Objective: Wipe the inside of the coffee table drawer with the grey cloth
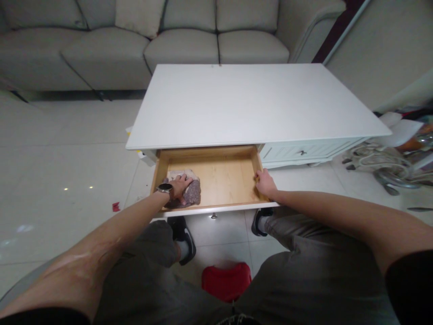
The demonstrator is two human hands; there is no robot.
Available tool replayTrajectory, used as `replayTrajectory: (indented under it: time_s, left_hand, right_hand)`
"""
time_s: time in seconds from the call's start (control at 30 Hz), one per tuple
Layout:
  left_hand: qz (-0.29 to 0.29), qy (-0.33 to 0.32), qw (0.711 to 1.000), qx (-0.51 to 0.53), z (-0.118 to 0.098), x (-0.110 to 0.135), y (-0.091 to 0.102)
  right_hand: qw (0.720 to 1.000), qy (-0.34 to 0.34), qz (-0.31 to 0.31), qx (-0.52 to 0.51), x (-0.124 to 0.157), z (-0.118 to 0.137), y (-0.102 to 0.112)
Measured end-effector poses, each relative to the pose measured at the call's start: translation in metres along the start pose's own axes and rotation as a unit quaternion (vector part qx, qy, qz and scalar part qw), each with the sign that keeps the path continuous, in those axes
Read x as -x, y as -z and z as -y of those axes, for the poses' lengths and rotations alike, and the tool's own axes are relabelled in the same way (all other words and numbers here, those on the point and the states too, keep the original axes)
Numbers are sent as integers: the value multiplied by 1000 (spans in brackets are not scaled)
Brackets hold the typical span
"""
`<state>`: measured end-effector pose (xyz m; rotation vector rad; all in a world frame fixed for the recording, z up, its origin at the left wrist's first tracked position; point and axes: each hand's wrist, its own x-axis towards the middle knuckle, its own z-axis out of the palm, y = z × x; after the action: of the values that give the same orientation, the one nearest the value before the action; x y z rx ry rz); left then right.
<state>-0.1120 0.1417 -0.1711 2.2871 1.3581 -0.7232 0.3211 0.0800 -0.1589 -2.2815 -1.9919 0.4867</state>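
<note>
A wooden drawer (221,180) is pulled out from the front of the white coffee table (246,104). In its left part lies a crumpled, folded cloth (192,193), purplish grey with a paler patch. My left hand (181,185), with a watch (165,189) on the wrist, rests on top of the cloth with its fingers stretched out. My right hand (265,183) is closed over the drawer's right side wall, fingers curled to the inside. The underside of the cloth is hidden.
A second drawer (302,152) at the right is closed. Behind the table stands a grey sofa (182,47). A red stool or seat (226,280) is between my legs. Cables (365,158) and other items lie at the right; a red scrap (116,206) is on the floor.
</note>
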Motion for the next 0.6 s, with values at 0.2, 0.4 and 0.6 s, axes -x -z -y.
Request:
replayTrajectory:
  time_s: [0.2,0.4,0.6]
  left_hand:
    - [-9,7,1000,14,-1,3,3]
    - [-65,49,996,19,-14,12,6]
    - [-122,126,981,79,-18,5,8]
  right_hand:
    - [1000,-2,4,6,-3,0,1]
    - [1000,3,3,7,-3,1,2]
    - [1000,3,6,2,-3,1,3]
